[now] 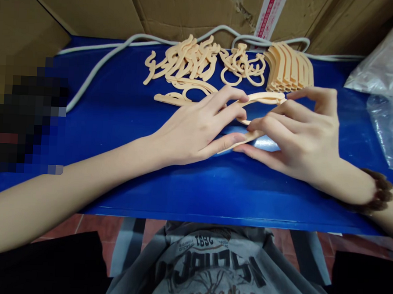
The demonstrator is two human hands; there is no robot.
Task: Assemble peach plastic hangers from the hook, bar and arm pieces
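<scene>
My left hand [197, 129] and my right hand [296, 134] meet over the middle of the blue table [125, 117]. Both pinch the same peach plastic hook piece [265, 98], a thin curved strip that runs between their fingertips. The left thumb and fingers grip its lower end; the right fingers close round its upper curve. Behind the hands lies a loose heap of the same peach pieces [194, 61]. To its right several pieces stand nested in a neat stack [289, 70].
A white cable [98, 65] loops along the back of the table. Cardboard boxes [177, 8] wall off the rear. Clear plastic bags [384, 86] lie at the right edge. A dark bead bracelet [377, 191] is on my right wrist. A blurred patch covers the left.
</scene>
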